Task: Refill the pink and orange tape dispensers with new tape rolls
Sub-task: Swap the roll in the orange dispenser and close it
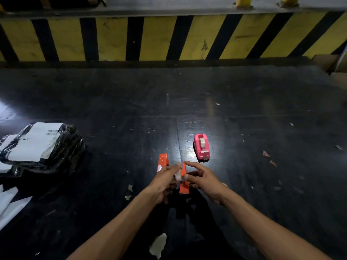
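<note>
A pink tape dispenser [201, 147] stands on the black table [244, 184] with a pale tape roll seated in it. In front of it both hands hold the orange tape dispenser [183, 186]. My left hand [163, 182] grips it from the left side. My right hand [203, 180] pinches the pale tape roll [179, 175] that sits in its top, index finger stretched out over it. A separate orange piece [163, 162] lies flat on the table just left of my left hand's fingertips.
A stack of black plastic-wrapped parcels [40, 145] with white labels lies at the left. White sheets [9, 205] poke in at the lower left. Scraps of paper and tape litter the table. A yellow-and-black striped barrier [169, 38] runs along the far edge; cardboard [326, 61] at far right.
</note>
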A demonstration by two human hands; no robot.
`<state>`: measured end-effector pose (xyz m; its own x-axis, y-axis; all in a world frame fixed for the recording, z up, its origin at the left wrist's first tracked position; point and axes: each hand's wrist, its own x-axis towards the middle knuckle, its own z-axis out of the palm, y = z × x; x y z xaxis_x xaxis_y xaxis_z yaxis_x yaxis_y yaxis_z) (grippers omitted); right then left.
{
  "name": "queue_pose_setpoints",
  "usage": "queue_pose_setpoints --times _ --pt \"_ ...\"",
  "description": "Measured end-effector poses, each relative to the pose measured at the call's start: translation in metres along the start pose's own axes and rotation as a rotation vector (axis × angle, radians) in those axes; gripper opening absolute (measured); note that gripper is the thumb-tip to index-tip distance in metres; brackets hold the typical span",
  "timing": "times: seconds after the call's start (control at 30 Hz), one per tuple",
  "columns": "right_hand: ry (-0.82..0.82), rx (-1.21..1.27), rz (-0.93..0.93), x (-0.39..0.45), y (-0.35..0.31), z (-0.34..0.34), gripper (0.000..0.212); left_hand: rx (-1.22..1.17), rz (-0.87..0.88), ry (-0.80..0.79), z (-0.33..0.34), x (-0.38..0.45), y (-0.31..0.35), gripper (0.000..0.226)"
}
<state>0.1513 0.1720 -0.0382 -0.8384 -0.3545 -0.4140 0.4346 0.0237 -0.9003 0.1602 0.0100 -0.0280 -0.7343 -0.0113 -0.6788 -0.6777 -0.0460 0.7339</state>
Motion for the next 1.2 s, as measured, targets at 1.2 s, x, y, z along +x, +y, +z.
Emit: queue_pose_setpoints --times 1.2 --pt "0.064 0.379 0.15 -0.006 -0.018 -0.014 0.049 -0.08 0.117 -0.067 -0.019 0.026 0.028 0.043"
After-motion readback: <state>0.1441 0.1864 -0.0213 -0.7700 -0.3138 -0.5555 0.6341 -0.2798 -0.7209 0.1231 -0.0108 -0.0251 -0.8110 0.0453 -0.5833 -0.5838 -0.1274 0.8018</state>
